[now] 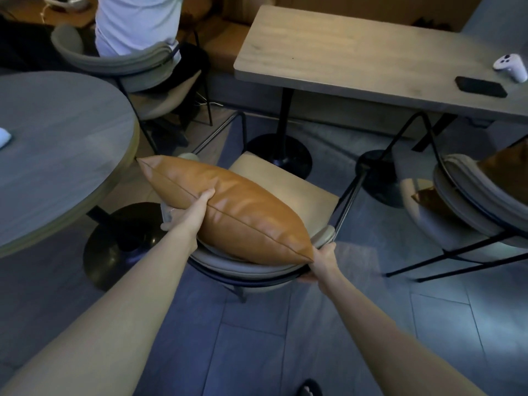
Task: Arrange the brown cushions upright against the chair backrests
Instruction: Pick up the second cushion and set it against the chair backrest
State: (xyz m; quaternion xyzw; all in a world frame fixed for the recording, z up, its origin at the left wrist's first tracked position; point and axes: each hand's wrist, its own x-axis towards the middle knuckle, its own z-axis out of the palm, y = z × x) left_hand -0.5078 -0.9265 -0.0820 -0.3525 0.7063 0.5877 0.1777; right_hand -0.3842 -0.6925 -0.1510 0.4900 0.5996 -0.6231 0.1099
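The left hand (203, 200) is pressing on the near face of the brown cushion (228, 207), its grip closed over the seam with the thumb on top and the other fingers hidden behind the leather; the cushion is standing on its long edge, tilted, lying along the curved backrest (251, 268) of the nearest chair, with its far corner pointing towards the round desk (57, 144) on the left and its near corner meeting the right hand (324, 260); the right hand is clasping the backrest rim just below that corner, its grip wrapped around the padded edge and dark frame; the beige seat (291, 192) of this chair is showing beyond the cushion; a second chair (468, 207) is standing to the right, with another brown cushion (428, 197) lying on its seat and a further brown shape behind its backrest, too dim to tell apart; on the rectangular desk (343, 52) a black phone (481, 86) and a white controller (511, 67) are lying near the right edge; a person in a white top (137, 21) is sitting in a chair at the upper left.
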